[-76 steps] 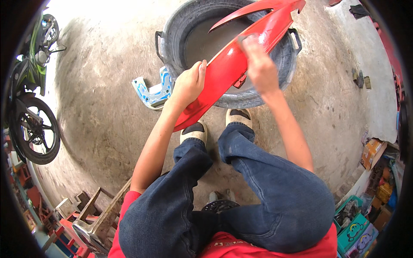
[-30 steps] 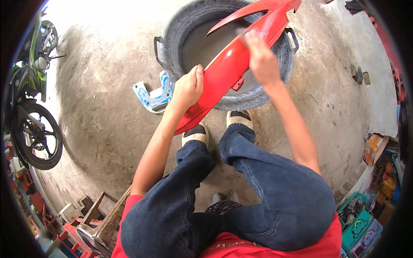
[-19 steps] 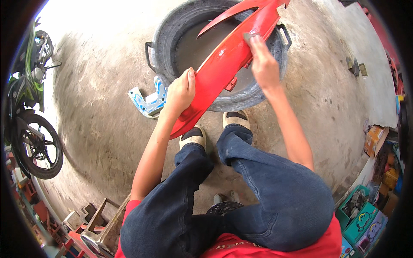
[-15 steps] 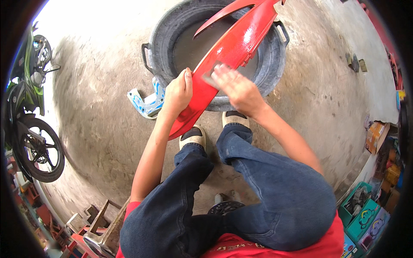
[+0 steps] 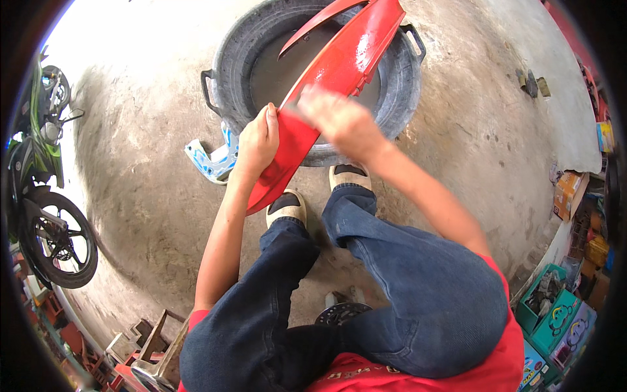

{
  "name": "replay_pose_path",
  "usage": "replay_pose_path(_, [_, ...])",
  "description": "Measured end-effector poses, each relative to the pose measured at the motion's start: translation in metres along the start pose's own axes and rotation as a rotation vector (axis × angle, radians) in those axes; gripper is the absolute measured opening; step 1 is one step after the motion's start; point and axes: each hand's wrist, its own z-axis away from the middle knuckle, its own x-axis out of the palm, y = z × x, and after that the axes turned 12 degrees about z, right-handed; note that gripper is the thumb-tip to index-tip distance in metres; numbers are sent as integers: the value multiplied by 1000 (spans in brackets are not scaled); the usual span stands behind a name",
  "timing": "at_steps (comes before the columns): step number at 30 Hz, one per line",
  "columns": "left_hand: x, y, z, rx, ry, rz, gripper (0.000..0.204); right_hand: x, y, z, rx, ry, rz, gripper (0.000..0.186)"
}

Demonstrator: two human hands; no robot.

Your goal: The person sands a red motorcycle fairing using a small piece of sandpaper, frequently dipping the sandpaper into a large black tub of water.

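Right fingers (image 5: 318,104) slid down panel (image 5: 353,55) partly hiding basin (image 5: 401,98).

Bright light washed over the upper left of the stained concrete floor (image 5: 150,202), while a paler grey strip (image 5: 571,124) ran along the right; a worn wooden frame (image 5: 171,358) stood at lower left, and teal boxes (image 5: 547,330) crowded the lower right
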Motion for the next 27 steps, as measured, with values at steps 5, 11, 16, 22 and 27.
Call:
replay_pose_path(5, [1,12,-9,-18,-6,0,39,24,98,-15,466,51,55,39])
replay_pose_path(11, [-1,5,-2,129,83,7,30,-1,-15,1,-63,-1,-25,42])
replay_pose_path(16, [3,16,-10,107,66,15,29,11,75,-17,371,-5,79,46])
replay_pose_path(22, [-3,0,-1,124,70,2,28,-3,-26,-1,-59,-29,8,45])
replay_pose_path(27, [3,3,-6,170,90,-15,26,9,44,-21,293,-16,-20,42])
